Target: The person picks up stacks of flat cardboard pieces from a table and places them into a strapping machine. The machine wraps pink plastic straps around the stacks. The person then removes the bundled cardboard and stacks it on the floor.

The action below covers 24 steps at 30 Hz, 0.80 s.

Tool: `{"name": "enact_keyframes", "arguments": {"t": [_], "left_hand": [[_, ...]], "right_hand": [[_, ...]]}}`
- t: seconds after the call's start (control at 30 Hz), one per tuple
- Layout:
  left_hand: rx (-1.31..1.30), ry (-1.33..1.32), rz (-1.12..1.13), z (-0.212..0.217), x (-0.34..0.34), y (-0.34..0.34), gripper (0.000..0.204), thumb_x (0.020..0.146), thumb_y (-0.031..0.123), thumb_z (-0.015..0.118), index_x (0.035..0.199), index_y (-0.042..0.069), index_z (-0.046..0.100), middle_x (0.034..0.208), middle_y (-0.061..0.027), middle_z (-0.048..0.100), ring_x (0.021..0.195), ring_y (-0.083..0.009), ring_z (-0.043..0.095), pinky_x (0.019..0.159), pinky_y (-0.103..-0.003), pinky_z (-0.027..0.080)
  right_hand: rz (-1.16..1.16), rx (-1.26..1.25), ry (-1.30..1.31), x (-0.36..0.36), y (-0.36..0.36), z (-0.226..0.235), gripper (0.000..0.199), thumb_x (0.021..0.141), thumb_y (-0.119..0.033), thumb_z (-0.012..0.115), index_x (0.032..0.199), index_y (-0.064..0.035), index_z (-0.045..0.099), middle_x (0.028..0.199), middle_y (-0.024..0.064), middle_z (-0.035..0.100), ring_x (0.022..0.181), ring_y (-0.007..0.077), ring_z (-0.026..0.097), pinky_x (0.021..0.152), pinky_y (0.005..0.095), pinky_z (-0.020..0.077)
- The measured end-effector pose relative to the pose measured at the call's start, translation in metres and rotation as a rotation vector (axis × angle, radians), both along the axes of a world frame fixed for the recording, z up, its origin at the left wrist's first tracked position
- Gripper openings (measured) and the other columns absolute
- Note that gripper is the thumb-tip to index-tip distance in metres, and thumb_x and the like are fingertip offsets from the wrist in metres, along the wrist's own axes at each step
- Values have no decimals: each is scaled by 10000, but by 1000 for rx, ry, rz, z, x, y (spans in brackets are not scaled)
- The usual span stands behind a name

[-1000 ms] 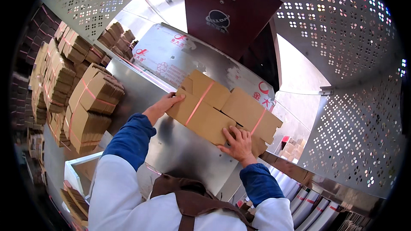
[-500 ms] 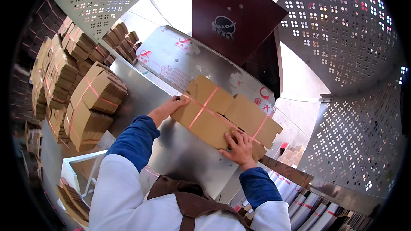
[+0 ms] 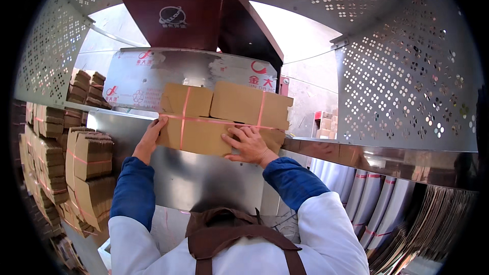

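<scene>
While the shiny sheet-metal surface (image 3: pixel 204 173) carries its weight, I see the strapped bundle of flat brown cardboard (image 3: pixel 224 117) resting at the far edge, below the dark red machine hood (image 3: pixel 178 10). Pink plastic bands cross it, keeping the sheets squared. My left hand (image 3: pixel 151 135) cups its left end; my right hand (image 3: pixel 248 145) lies spread flat on its near face, steadying it. Similar banded stacks (image 3: pixel 89 173) stand left.

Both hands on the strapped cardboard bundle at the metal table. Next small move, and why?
Probably slide the cardboard bundle forward on the steel table toward the machine housing. The left hand grips its left end, and the right hand lies flat on its near face, fingers spread. That looks like a pushing hold, not a lift. The bundle looks level and close to the housing, so a short push seems enough.
</scene>
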State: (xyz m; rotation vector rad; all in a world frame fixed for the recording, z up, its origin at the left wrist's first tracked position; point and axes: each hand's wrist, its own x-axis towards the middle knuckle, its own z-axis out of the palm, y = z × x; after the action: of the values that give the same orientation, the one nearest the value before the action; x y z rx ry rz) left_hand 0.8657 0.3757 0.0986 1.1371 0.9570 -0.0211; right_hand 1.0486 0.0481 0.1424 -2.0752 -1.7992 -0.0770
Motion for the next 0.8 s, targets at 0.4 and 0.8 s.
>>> {"name": "enact_keyframes", "arguments": {"t": [0.4,0.8], "left_hand": [[29,35,-85,-6,-6,22,736,813,554,670,1309,40,493,1202,-67,578,1076,-177,532,884,-327,430],[458,60,-945,29,197,110,765,931,652,370,1432,74,387,1399,-104,468,1288,-218,429,1056,-390,311]], "right_hand": [[-2,49,2,-4,11,0,634,750,-573,642,1243,-182,563,1198,48,525,1015,239,505,900,414,385],[-81,-21,7,7,4,-2,619,798,-614,565,1276,-221,545,1219,27,528,989,210,500,881,402,388]]}}
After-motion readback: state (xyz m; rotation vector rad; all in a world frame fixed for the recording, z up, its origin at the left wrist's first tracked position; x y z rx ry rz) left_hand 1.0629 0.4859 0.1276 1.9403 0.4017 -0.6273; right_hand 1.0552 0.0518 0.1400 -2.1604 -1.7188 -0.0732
